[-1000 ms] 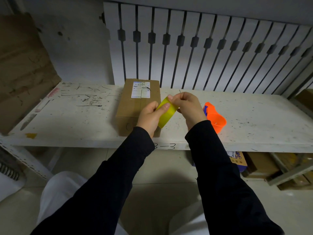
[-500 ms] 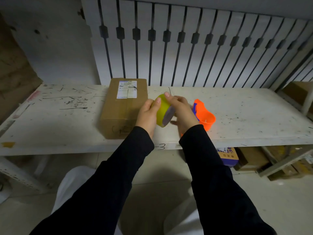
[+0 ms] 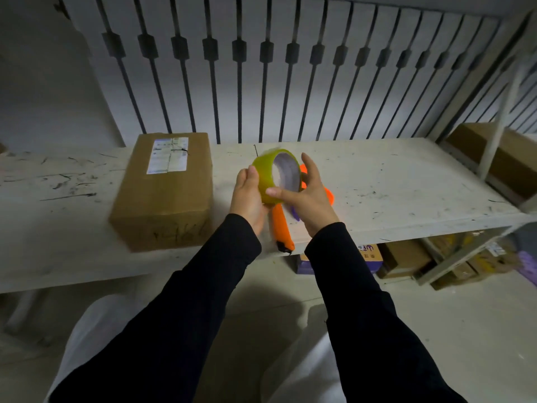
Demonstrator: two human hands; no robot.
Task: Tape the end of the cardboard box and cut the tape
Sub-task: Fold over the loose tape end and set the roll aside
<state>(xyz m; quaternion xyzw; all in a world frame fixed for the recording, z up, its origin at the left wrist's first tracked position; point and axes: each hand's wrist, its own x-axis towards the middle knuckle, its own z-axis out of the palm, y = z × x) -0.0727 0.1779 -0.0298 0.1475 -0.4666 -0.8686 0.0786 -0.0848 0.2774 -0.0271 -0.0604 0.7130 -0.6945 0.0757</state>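
Tape roll: the yellow-green tape roll [image 3: 268,173] is held in the air between both hands, above the front part of the bench [image 3: 392,184]; its open core faces up and to the right.
Left hand grip: the left hand [image 3: 248,196] supports the roll from the left and below, with the thumb against the outer band; how the other fingers lie is hidden behind the roll.
Right hand grip: the right hand [image 3: 308,196] has the thumb on the near rim of the roll, and the fingers stand rather straight beside the far rim. It looks like a loose hold, not a firm pinch.
Box position: the cardboard box [image 3: 165,193] lies on the bench to the left of the hands, near but not touching them. The left hand is the nearer one.
Box axis: its long axis runs from the front edge of the bench toward the wall; the near end face looks at the person and the white label [image 3: 168,155] is at the far end of the top.
Free tape end: I cannot tell where it is; no strip is pulled out yet.
Cutter: an orange tool [image 3: 283,228], probably the cutter, lies on the bench under the hands, and its tip reaches over the front edge.
Room to move: the bare bench to the right is wide, and the way to the left toward the box is open.
Judgement: the roll must go left and down to the near end of the box.
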